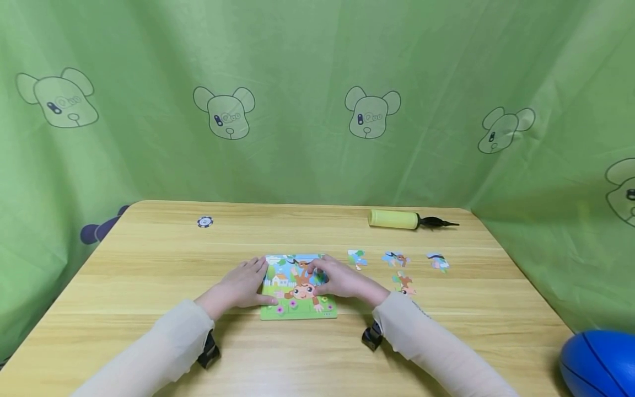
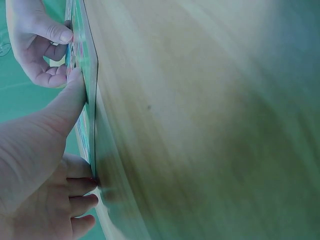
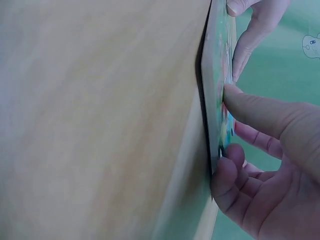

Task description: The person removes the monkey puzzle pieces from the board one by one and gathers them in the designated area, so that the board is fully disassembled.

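1. Puzzle board (image 1: 295, 292), flat on the table (image 1: 297, 358), between the hands.
2. Left hand (image 1: 245, 284): at left edge, fingers extended, gripping nothing.
3. Right hand (image 1: 342, 278): on right half, fingers part-curled; cannot tell whether pinching a piece.
4. Four loose pieces (image 1: 405, 283), right.
5. Yellow pump (image 1: 394, 219), far right; chip (image 1: 205, 221), far left.

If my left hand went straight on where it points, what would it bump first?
Probably the monkey jigsaw puzzle; your left hand is right at its left edge.
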Tool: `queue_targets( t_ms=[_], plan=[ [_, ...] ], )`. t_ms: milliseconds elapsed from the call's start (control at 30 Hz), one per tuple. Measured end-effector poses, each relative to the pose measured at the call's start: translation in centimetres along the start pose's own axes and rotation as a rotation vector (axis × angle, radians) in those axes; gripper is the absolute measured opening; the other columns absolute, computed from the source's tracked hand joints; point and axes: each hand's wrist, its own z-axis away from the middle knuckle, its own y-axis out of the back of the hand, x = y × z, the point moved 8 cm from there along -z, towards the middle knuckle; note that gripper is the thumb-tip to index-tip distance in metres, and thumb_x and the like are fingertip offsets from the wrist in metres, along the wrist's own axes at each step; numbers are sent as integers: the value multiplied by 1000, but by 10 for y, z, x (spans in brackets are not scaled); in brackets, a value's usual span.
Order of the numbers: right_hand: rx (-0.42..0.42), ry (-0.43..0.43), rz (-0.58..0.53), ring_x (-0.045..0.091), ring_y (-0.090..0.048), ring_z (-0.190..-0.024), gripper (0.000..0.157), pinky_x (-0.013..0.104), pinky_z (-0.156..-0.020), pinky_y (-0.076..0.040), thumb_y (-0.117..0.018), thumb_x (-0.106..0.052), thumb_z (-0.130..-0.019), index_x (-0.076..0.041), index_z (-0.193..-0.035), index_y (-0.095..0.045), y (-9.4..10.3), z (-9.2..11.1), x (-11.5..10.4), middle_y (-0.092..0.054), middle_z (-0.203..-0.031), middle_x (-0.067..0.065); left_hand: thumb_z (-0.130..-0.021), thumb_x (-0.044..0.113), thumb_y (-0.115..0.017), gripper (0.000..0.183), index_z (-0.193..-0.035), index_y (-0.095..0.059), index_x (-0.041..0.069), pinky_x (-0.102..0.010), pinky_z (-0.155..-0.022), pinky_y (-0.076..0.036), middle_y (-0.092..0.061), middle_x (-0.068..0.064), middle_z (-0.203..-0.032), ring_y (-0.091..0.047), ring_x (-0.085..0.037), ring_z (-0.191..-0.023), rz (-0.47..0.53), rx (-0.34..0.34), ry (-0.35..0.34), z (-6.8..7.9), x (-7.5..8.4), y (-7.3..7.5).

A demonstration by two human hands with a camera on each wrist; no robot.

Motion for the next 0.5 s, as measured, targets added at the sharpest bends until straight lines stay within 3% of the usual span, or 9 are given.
queue_targets(
  t_ms=[367,500],
  plan=[
    [10,-10,7,19,-47,-93,31,39,-81,-44,-73,-18,-80,-14,-107,-59,1,0,0,-49,-103,4,-82,55,-58,91,-138,-29,-10,-46,-109,-18,-22,-25,-146,-20,-37,-133,3,-2,-2,2,1,2],
    [30,17,-53,20,-48,-89,28,36,-75,-45,-70,-10,-82,-11,-108,-61,5,1,-2,-50,-99,6,-82,56,-57,91,-138,-29,-10,-46,-109,-17,-22,-25,-146,-20,-37,-133,1,-4,-3,2,2,2]
  ],
)
